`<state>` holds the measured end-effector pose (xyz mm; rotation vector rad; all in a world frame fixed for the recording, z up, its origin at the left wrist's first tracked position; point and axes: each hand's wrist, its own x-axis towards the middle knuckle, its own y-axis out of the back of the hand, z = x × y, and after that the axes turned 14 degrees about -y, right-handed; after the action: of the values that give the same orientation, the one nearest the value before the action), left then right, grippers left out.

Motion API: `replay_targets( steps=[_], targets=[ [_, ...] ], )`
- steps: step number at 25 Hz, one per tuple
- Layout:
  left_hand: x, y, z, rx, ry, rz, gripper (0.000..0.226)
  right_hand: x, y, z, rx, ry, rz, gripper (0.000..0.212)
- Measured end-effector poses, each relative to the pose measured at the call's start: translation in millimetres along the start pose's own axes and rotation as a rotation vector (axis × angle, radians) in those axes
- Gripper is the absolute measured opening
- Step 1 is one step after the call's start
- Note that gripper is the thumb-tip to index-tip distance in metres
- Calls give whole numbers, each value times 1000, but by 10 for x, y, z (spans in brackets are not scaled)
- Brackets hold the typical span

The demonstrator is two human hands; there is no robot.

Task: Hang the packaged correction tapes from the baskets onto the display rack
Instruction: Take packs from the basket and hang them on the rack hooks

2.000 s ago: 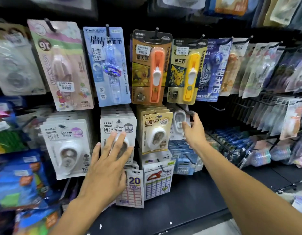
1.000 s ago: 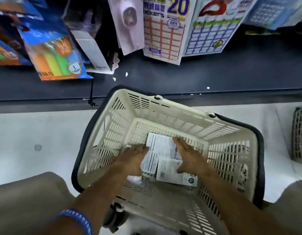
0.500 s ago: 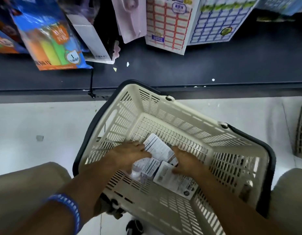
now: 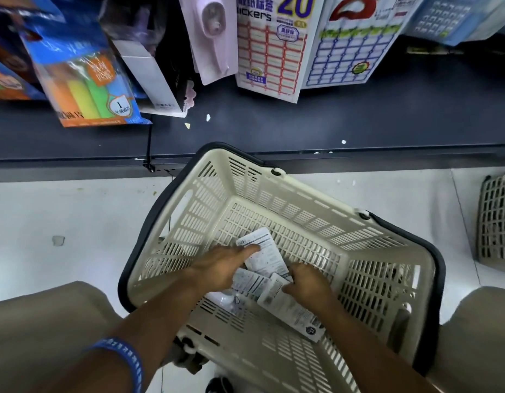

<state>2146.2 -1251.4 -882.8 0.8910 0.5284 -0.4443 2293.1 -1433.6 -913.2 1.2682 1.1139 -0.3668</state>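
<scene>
Tapes (image 4: 265, 258) overlap in basket (image 4: 274, 194); your left hand (image 4: 223, 268) presses flat, right hand (image 4: 308, 282) pinches one (image 4: 288, 307). Neighbours may snag and drop.

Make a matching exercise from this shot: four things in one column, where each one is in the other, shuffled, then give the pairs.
Things:
1. beige basket
2. wristband
3. left hand
4. label sticker pack

Places:
A. hanging above the dark shelf
B. on the white floor
C. on the left forearm
D. on the packages in the basket

Pairs: 1-B, 2-C, 3-D, 4-A
</scene>
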Motion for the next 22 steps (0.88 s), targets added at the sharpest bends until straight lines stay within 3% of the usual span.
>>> replay_targets(
  steps=[2, 4, 8, 10, 13, 18, 20, 22],
  targets=[
    [175, 10, 78, 189, -70, 32, 115, -13, 54, 6, 112, 0, -31, 56],
    [359, 26, 147, 332, -93, 23, 111, -21, 82, -22, 198, 21, -62, 64],
    [584, 177, 177, 644, -43, -164, 58, 30, 170, -43, 210, -48, 29, 56],
    [584, 214, 106, 645, -65, -234, 57, 98, 288, 10, 224, 22, -40, 39],
    [477, 152, -19, 208, 8, -341, 76, 117, 520, 104, 294, 87, -182, 28],
    [312, 63, -120, -295, 152, -128, 73, 95, 828, 85, 520, 149, -415, 23],
    [287, 143, -182, -565, 223, -89, 70, 57, 763, -153, 584, 243, -312, 20],
    [240, 198, -279, -834, 316, -88, 66, -12, 651, -400, 598, 304, -73, 19]
  ],
)
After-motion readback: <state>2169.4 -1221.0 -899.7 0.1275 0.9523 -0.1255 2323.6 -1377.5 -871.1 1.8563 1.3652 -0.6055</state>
